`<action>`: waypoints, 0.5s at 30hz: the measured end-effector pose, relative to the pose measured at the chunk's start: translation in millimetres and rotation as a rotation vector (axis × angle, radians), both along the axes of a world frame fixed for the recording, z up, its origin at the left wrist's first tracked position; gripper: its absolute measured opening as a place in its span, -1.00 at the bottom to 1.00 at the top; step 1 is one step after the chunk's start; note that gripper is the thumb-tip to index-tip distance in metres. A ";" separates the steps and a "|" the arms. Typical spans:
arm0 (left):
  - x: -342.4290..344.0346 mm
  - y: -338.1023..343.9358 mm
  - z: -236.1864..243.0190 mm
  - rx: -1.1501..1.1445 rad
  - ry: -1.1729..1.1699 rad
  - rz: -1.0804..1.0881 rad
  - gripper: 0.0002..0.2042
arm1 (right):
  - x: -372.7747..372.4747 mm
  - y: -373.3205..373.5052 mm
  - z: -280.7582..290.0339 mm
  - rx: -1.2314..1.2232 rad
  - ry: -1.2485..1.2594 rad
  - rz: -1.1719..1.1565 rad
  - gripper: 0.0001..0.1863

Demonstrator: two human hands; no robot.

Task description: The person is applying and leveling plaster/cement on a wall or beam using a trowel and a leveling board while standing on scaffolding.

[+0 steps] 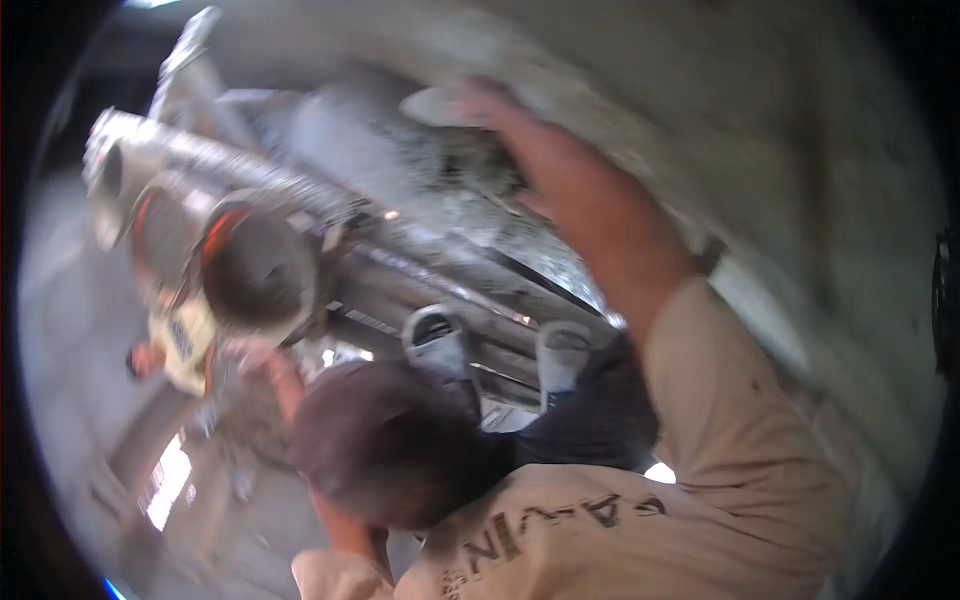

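My right hand reaches up and forward, blurred by motion. Its thumb stands apart and its fingers look stretched out. A pale, flat oval thing is at its fingertips, and I cannot make out its kind. Below that hand is a heap of grey, crumbly material. At the left my left hand is close under the rim of a round metal pan with a brown inside and an orange streak. Blur hides its fingers and whether it touches the rim.
More round pans stand side by side beyond the first. Behind them runs a long silvery pipe-like piece. My shoes are near dark metal bars. Another person in a light shirt is at far left. A wall-like surface spans the right.
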State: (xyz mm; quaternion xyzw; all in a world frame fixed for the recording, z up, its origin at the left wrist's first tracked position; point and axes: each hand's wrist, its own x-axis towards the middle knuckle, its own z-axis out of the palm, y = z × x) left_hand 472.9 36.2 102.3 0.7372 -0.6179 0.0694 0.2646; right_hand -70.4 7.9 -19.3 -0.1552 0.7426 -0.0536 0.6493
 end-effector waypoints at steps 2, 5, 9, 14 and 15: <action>-53.7 68.6 19.1 0.059 0.152 -0.281 -0.49 | 67.6 29.5 20.5 -0.582 0.388 0.081 -0.57; -160.0 205.8 27.0 0.500 0.452 -0.741 -0.50 | 95.4 27.6 66.9 -0.622 0.482 0.023 -0.60; -249.5 348.9 53.6 1.255 0.551 -1.167 -0.52 | 135.0 25.6 123.6 -0.625 0.640 -0.073 -0.63; -216.1 316.0 36.2 1.283 0.411 -1.055 -0.54 | 191.9 23.6 174.8 -0.887 0.537 -0.263 -0.59; -242.8 328.5 16.8 1.293 0.449 -1.098 -0.55 | 118.4 41.9 115.4 -0.667 0.834 -0.038 -0.57</action>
